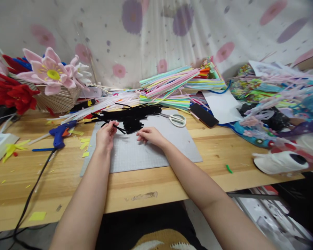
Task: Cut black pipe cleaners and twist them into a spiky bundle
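My left hand (107, 134) is closed around a few short black pipe cleaners (120, 130) that stick out past the fingers on both sides. Just right of it, my right hand (149, 134) hovers over the mat with thumb and fingers pinched together; whatever is between them is too small to make out. Beyond both hands lies a heap of black pipe cleaners (133, 114), with a shorter black bunch at its near side. Underneath is a grey cutting mat (151, 158). White-handled scissors (178, 120) rest on the mat's far right part, blades reaching toward the heap.
A blue glue gun (59, 134) with a black cord lies at left, yellow scraps (85, 146) nearby. Fuzzy flowers (52, 73) stand back left. Colourful pipe cleaners (172, 85) are stacked behind. A phone (203, 115), white paper (221, 107) and a white spool (280, 162) are at right.
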`<state>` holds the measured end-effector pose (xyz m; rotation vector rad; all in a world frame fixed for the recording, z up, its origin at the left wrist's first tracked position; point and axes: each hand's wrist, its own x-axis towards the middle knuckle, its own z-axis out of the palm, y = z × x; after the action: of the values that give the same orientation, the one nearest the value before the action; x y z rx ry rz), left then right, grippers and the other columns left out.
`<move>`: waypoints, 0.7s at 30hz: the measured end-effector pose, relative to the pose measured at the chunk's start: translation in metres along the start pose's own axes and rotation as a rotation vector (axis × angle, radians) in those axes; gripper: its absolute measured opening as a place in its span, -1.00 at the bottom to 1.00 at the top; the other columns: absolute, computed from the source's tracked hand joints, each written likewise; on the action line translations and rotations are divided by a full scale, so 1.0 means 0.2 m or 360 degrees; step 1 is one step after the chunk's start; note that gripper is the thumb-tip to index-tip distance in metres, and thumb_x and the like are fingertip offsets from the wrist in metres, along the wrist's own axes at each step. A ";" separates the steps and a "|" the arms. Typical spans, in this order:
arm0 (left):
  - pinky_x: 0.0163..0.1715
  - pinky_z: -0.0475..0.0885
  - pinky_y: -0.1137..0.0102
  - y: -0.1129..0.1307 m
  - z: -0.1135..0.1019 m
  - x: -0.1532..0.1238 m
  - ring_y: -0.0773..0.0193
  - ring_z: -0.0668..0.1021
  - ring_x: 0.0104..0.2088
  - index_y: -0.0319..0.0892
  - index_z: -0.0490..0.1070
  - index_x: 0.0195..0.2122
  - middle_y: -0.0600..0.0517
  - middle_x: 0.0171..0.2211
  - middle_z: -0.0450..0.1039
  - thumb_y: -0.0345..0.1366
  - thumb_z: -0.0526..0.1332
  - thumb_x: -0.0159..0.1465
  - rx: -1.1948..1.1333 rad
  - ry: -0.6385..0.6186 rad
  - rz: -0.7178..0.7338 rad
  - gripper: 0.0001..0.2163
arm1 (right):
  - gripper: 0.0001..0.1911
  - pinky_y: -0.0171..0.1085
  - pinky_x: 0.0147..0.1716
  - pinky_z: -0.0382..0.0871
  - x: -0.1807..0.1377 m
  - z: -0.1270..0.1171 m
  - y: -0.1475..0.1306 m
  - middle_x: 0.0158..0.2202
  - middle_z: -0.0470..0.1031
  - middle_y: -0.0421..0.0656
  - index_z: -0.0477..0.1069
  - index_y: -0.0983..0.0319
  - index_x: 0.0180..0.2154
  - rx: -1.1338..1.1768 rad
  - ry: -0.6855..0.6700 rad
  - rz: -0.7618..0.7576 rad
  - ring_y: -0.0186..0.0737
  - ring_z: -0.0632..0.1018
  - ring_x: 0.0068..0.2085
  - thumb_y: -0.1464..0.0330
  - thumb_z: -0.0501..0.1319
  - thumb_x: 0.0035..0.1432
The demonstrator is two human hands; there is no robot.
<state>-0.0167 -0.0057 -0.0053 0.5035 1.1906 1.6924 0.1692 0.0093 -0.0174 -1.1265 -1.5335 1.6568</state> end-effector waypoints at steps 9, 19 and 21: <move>-0.56 0.39 0.51 0.00 0.03 -0.07 0.42 0.49 -0.55 -0.28 0.49 -0.33 0.01 -0.46 0.47 -0.28 0.31 0.03 0.0252 -0.0277 -0.0013 -0.79 | -0.82 -0.45 -0.63 0.15 0.03 -0.10 0.06 -0.56 0.44 -0.24 0.44 0.26 -0.29 -0.0244 0.0432 -0.0247 -0.49 0.32 -0.61 0.37 0.14 0.04; -0.64 0.41 0.51 -0.06 0.08 -0.17 0.41 0.46 -0.59 -0.29 0.47 -0.38 -0.02 -0.51 0.46 -0.36 0.28 0.06 0.0650 -0.0912 -0.0506 -0.88 | -0.62 -0.40 -0.60 0.21 0.02 -0.06 0.03 -0.43 0.40 -0.24 0.34 0.22 -0.20 0.0106 0.0330 -0.0390 -0.42 0.36 -0.53 0.21 0.24 -0.09; -0.67 0.39 0.51 -0.06 0.09 -0.17 0.38 0.47 -0.58 -0.30 0.46 -0.39 -0.03 -0.51 0.46 -0.37 0.28 0.05 0.0685 -0.0964 -0.0528 -0.89 | -0.65 -0.41 -0.62 0.19 0.02 -0.04 0.02 -0.46 0.39 -0.26 0.32 0.22 -0.27 0.0188 0.0272 -0.0363 -0.43 0.35 -0.54 0.18 0.25 -0.11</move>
<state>0.0179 -0.0268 -0.0027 0.9448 1.0988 0.8984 0.1755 0.0160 -0.0222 -0.9655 -1.3813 1.4396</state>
